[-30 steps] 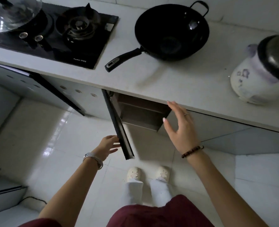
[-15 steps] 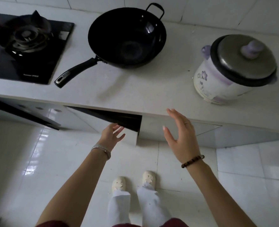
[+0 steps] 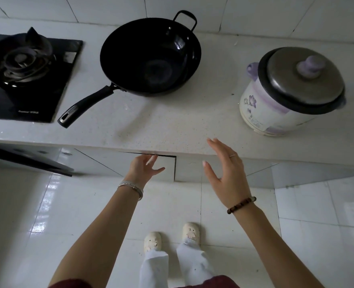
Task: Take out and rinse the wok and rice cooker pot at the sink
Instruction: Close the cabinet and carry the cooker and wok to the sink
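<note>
Our left hand is spread, its fingertips laid against the top edge of the cabinet door and gripping nothing. Half a second ago that door stood ajar with a dark wedge showing; now only a thin dark slit is left above the fingers. A second ago it swung wide open. Our right hand hovers just to the right of the left one, fingers straight and loosely parted, in front of the desk edge without touching it, much as it was before. Beyond the left hand, up on the desk, sits the one black wok, its long handle pointing back toward us and to the left. Beyond the right hand and further right stands the one rice cooker, lid on, so its pot is hidden from us. Far left of the wok we see one gas burner. We count two hands, one silver bangle on the left wrist, one bead bracelet on the right, and two slippers on the floor below.
</note>
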`<state>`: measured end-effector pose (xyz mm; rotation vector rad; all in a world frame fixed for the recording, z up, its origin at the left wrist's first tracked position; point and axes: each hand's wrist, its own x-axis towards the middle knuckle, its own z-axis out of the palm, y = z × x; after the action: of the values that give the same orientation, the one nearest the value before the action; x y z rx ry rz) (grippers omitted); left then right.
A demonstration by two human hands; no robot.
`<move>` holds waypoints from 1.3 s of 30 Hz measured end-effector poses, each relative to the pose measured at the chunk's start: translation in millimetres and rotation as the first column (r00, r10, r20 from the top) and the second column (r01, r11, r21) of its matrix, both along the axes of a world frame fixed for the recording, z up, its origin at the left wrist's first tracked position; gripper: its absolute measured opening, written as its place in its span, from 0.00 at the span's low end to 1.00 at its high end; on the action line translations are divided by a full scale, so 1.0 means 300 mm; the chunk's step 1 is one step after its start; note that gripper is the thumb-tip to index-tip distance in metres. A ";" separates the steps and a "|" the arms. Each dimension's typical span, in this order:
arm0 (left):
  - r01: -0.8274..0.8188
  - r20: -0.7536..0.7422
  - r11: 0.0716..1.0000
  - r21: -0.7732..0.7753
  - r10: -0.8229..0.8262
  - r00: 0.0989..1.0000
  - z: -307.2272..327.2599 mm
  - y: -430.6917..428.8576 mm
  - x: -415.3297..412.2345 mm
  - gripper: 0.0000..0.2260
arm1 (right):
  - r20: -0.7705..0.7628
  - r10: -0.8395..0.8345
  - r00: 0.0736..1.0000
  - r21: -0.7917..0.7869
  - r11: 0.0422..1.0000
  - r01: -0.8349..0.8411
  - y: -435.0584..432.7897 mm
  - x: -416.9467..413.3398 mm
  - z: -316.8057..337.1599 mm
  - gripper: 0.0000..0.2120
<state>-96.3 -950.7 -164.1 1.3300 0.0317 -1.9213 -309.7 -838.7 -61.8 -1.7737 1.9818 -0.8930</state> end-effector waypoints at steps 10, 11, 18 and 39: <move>0.431 0.555 0.901 -0.050 -0.334 0.762 0.090 0.042 0.009 0.22 | -0.024 -0.027 0.999 -0.040 0.999 0.026 0.019 0.018 0.029 0.24; 0.485 0.648 0.872 -0.066 -0.333 0.685 0.112 0.055 0.013 0.21 | -0.022 -0.034 0.999 -0.046 0.998 0.033 0.023 0.020 0.038 0.24; 0.799 0.940 0.519 -0.305 0.030 0.339 0.315 0.140 0.097 0.16 | -0.015 -0.092 0.996 -0.114 0.989 0.089 0.048 0.049 0.132 0.25; 0.925 0.861 0.006 -0.381 0.366 0.353 0.731 0.007 -0.237 0.18 | 0.050 -0.385 0.921 -0.326 0.866 0.380 0.149 -0.246 0.391 0.25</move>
<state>-167.4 -948.5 55.1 1.0186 -2.1496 -0.6211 -383.6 -793.9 55.5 -1.5644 2.3567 -1.4152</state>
